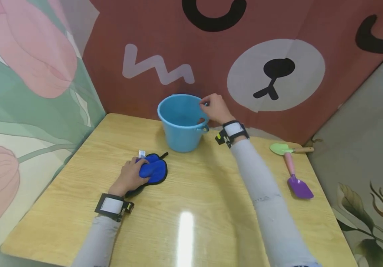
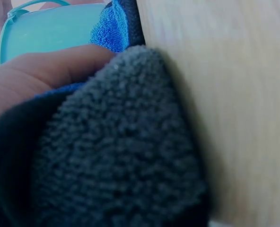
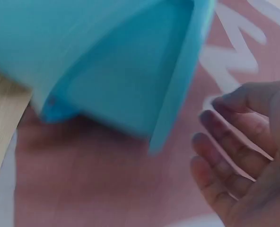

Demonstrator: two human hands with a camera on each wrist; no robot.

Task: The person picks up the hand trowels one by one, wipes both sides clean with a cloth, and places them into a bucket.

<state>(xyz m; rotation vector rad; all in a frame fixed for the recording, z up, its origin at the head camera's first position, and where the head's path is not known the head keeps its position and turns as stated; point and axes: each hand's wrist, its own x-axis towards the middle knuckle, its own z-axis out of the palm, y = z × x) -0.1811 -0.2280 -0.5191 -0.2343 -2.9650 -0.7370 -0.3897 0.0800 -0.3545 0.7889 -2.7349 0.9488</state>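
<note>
My left hand [image 1: 132,176] grips a folded terry cloth [image 1: 154,171], blue on one side and dark grey on the other, with black edging, on the table. A white tag and a black loop stick out from the cloth. In the left wrist view its grey side [image 2: 121,137] fills the middle and hides most of the fingers. A light-blue plastic bucket [image 1: 182,137] stands upright beyond the cloth. My right hand [image 1: 216,108] is at the bucket's right rim, holding nothing. The right wrist view shows its loosely bent fingers [image 3: 239,151] apart from the bucket.
At the right of the wooden table [image 1: 184,193] lie a green-bladed toy trowel [image 1: 280,149] with a wooden handle and a purple toy shovel [image 1: 300,187] with a pink handle. A brown wall hanging [image 1: 158,37] with a bear face rises right behind the bucket.
</note>
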